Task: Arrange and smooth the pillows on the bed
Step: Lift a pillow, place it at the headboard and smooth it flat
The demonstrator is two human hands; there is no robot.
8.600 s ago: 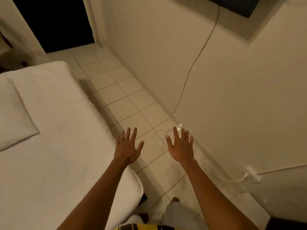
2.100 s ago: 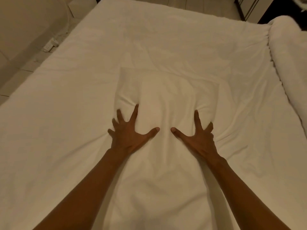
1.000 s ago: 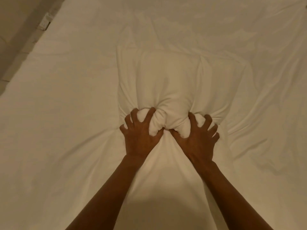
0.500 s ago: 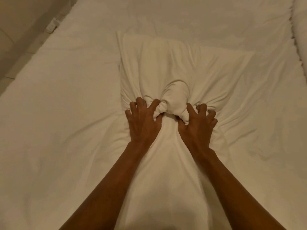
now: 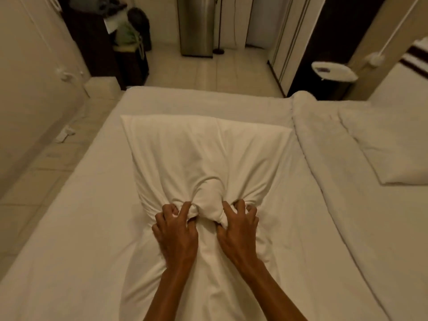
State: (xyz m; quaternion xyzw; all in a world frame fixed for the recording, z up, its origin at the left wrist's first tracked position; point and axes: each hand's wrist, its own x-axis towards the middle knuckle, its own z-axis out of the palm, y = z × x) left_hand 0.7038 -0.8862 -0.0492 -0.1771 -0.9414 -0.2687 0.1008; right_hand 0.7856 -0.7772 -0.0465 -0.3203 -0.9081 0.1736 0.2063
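A white pillow (image 5: 203, 149) lies in the middle of the white bed (image 5: 76, 228), its near edge bunched into tight folds. My left hand (image 5: 176, 232) grips the bunched fabric on the left side of that edge. My right hand (image 5: 238, 230) grips it on the right side, fingers curled into the cloth. The far corners of the pillow lie flat and spread wide. A second white pillow (image 5: 393, 144) lies flat on the adjoining bed at the right.
A rolled duvet edge (image 5: 308, 126) runs between the two beds. Tiled floor (image 5: 41, 172) lies along the left side by the wall. Beyond the bed stand a dark cabinet with bags (image 5: 120, 42) and a metal bin (image 5: 196, 26).
My hands went from pressing flat on the pillow to clutching its near edge. The pillow now reaches further towards the far end of the bed, and the view has tilted up.
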